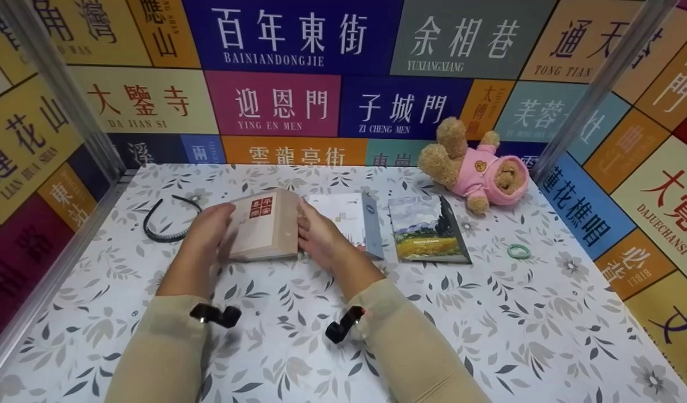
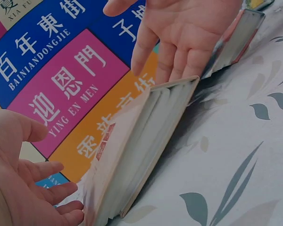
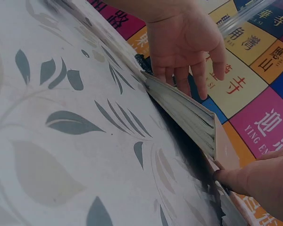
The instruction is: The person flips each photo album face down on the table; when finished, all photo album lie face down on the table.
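A thick beige book with a red four-character block on its cover is between the two hands, low over the flowered tablecloth. My left hand is at its left side, fingers extended; in the left wrist view the left hand has its fingers spread beside the cover. At the spine side is my right hand, its fingers fairly straight and right at the book's edge. The right wrist view shows a fingertip of the right hand by the spine, and the page edges of the book.
A white book with a blue spine lies just right of the right hand. Beyond it are a landscape-painting book, a green ring-shaped band and a teddy bear in pink. A black headband lies left of the left hand.
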`<state>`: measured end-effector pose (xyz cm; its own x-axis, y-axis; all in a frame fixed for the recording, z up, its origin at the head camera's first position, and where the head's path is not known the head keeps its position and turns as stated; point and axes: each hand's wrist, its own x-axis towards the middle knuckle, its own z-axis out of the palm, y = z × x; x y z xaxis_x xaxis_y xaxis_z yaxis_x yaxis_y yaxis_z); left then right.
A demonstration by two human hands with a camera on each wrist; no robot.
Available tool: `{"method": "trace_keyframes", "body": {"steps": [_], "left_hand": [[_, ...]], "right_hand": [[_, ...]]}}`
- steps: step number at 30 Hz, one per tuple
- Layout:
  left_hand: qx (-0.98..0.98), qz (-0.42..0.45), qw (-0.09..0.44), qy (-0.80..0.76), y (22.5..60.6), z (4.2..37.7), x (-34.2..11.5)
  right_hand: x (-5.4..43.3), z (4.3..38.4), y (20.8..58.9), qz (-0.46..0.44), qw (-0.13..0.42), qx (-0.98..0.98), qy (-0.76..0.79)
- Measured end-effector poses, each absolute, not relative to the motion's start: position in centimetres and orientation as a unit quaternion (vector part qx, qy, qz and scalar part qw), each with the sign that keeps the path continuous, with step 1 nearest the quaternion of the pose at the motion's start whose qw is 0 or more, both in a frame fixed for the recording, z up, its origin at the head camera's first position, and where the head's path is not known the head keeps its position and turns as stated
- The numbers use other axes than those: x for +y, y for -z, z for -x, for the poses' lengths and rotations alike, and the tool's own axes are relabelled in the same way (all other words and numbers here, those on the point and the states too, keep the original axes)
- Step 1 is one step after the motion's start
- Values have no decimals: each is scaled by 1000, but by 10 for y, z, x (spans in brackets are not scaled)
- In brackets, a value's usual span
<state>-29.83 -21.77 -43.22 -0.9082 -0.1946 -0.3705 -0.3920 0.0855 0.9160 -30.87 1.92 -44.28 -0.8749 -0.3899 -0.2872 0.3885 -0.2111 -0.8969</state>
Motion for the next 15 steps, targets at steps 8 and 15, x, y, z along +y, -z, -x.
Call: {"method": "trace_keyframes", "body": {"steps": [8,15], "left_hand": [[699,171,53,-692,425,298,-212],[743,119,11,-659,408,293,-194]], "right_hand": [[24,305,425,22,224,572,789],[52,306,405,62,170,598,781]]}}
